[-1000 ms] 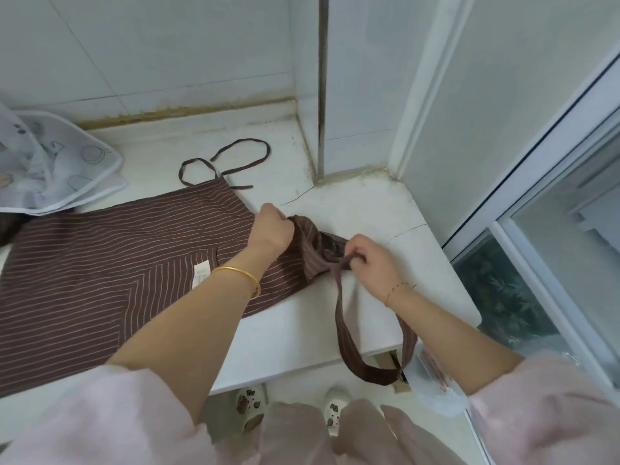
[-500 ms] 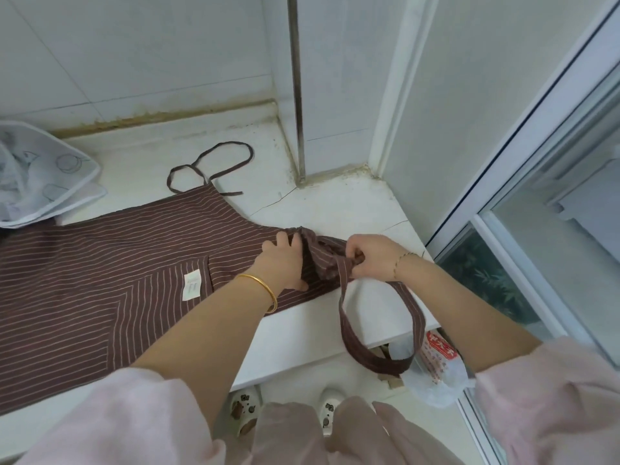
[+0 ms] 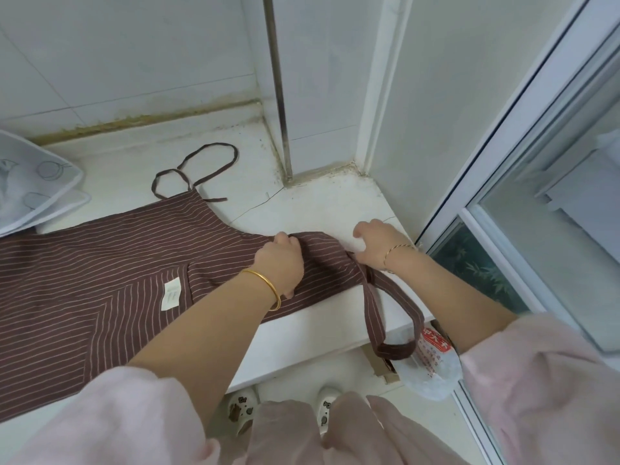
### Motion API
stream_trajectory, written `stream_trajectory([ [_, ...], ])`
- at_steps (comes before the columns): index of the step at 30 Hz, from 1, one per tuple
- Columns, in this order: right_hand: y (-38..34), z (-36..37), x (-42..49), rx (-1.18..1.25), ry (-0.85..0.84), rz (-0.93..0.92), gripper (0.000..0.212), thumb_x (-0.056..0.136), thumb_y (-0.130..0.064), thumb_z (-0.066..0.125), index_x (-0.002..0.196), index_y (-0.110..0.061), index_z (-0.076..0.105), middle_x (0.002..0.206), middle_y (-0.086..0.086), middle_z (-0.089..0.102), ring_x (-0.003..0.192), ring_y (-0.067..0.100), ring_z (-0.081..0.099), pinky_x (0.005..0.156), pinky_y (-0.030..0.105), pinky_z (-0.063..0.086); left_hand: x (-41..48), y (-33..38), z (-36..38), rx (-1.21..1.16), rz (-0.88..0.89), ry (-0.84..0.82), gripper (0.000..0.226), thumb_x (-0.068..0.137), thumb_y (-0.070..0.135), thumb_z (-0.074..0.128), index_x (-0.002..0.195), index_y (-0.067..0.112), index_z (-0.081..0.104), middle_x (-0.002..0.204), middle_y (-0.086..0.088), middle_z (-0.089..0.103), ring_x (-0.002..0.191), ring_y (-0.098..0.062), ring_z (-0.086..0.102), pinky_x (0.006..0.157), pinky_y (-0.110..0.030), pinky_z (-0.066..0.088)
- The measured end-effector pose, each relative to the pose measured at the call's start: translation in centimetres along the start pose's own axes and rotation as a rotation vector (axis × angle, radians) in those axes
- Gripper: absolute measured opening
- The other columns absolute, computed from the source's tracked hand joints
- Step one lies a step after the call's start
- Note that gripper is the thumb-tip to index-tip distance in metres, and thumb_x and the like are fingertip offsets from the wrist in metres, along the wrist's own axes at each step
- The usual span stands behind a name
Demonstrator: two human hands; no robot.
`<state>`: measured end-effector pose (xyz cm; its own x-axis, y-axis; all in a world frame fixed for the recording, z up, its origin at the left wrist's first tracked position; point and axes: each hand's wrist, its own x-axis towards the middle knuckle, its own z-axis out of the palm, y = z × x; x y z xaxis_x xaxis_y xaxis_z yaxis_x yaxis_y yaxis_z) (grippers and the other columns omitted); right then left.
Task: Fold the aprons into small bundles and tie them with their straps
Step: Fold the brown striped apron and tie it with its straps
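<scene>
A brown striped apron (image 3: 100, 280) lies spread on the white counter (image 3: 312, 330), its bib pointing right. My left hand (image 3: 280, 263) rests on the bib with fingers curled over its far edge. At the bib's right corner, where the neck strap starts, my right hand (image 3: 379, 245) holds the cloth with curled fingers. The wide neck strap (image 3: 396, 317) hangs in a loop over the counter's front edge. A thin waist strap (image 3: 204, 166) lies in loose loops behind the apron.
A white patterned cloth (image 3: 33, 186) lies at the far left of the counter. A wall corner (image 3: 318, 112) stands behind the bib. A sliding glass door (image 3: 536, 196) is on the right. A plastic bag (image 3: 432, 360) lies on the floor below.
The bunched bib has been pulled out flat. My right hand moved right and farther back along the top edge, and my left hand now lies on the bib.
</scene>
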<state>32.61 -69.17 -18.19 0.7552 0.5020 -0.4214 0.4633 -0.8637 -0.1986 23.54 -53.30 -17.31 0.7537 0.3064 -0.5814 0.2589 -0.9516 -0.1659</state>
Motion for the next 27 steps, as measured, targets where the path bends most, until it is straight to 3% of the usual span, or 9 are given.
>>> stream_trajectory([
  [4,-1.1,0.9,0.3,0.123,0.032,-0.08,0.025,0.083,-0.022,0.061,0.108,-0.019,0.06,0.112,0.009,0.051,0.104,0.029,0.052,0.091,0.037,0.046,0.3,1.6,0.0,-0.196,0.075,0.033,0.072,0.086,0.022,0.066,0.137,-0.001,0.021,0.134,-0.019,0.032,0.115,-0.035,0.05,0.088,-0.036,0.045],
  [6,-1.5,1.0,0.4,0.419,0.082,-0.17,0.011,0.08,-0.007,0.061,0.082,-0.017,0.063,0.092,0.003,0.057,0.088,0.023,0.058,0.081,0.032,0.048,0.3,1.6,0.0,-0.19,0.091,0.024,0.077,0.084,0.03,0.068,0.137,-0.001,0.021,0.135,-0.02,0.032,0.121,-0.038,0.046,0.096,-0.04,0.043],
  [9,-1.9,0.6,0.2,0.855,0.039,-0.1,0.024,0.084,0.003,0.051,0.07,-0.016,0.055,0.076,0.003,0.058,0.072,0.019,0.057,0.069,0.028,0.048,0.1,1.4,0.1,-0.165,0.1,0.029,0.079,0.084,0.034,0.068,0.138,0.0,0.021,0.136,-0.021,0.032,0.122,-0.039,0.044,0.099,-0.041,0.041],
  [11,-1.5,0.7,0.7,0.741,0.066,-0.043,0.029,0.084,0.006,0.044,0.071,-0.019,0.052,0.079,0.005,0.055,0.075,0.026,0.058,0.069,0.03,0.049,0.0,1.3,0.2,-0.163,0.111,0.035,0.076,0.085,0.034,0.067,0.137,0.001,0.023,0.136,-0.021,0.033,0.123,-0.039,0.043,0.098,-0.042,0.04],
  [14,-1.3,0.3,0.8,0.223,-0.057,-0.127,0.02,0.082,-0.008,0.058,0.099,-0.018,0.058,0.1,0.003,0.047,0.094,0.027,0.056,0.086,0.032,0.048,0.0,1.4,0.3,-0.16,0.117,0.039,0.075,0.086,0.033,0.066,0.138,0.002,0.021,0.136,-0.021,0.035,0.123,-0.039,0.043,0.097,-0.041,0.041],
  [17,-2.1,0.3,0.4,-0.048,-0.161,-0.175,0.044,0.077,-0.028,0.067,0.116,-0.019,0.047,0.107,0.003,0.046,0.095,0.026,0.052,0.078,0.035,0.046,0.2,1.6,0.2,-0.17,0.087,0.007,0.075,0.087,0.033,0.065,0.138,0.003,0.019,0.136,-0.021,0.034,0.124,-0.038,0.043,0.096,-0.04,0.041],
  [19,-2.7,0.7,0.4,-0.158,-0.113,-0.219,0.035,0.082,-0.029,0.059,0.111,-0.016,0.046,0.107,0.005,0.052,0.089,0.025,0.05,0.071,0.034,0.041,0.3,1.6,0.0,-0.18,0.071,-0.016,0.076,0.088,0.032,0.064,0.14,0.004,0.016,0.137,-0.021,0.033,0.124,-0.037,0.043,0.096,-0.04,0.041],
  [23,-2.5,0.2,2.1,-0.024,0.053,-0.095,0.013,0.091,-0.01,0.039,0.097,-0.011,0.051,0.099,0.01,0.057,0.084,0.027,0.051,0.07,0.03,0.039,0.4,1.7,-0.2,-0.176,0.092,-0.037,0.085,0.085,0.029,0.068,0.144,0.007,0.011,0.138,-0.021,0.033,0.122,-0.037,0.045,0.096,-0.04,0.043],
  [27,-0.2,-2.0,3.5,0.153,0.26,0.039,0.019,0.089,0.004,0.032,0.091,-0.009,0.047,0.086,0.01,0.051,0.076,0.026,0.049,0.064,0.031,0.038,0.5,1.7,-0.5,-0.169,0.108,-0.062,0.091,0.083,0.024,0.071,0.146,0.011,0.008,0.136,-0.02,0.036,0.118,-0.037,0.049,0.093,-0.041,0.045],
])
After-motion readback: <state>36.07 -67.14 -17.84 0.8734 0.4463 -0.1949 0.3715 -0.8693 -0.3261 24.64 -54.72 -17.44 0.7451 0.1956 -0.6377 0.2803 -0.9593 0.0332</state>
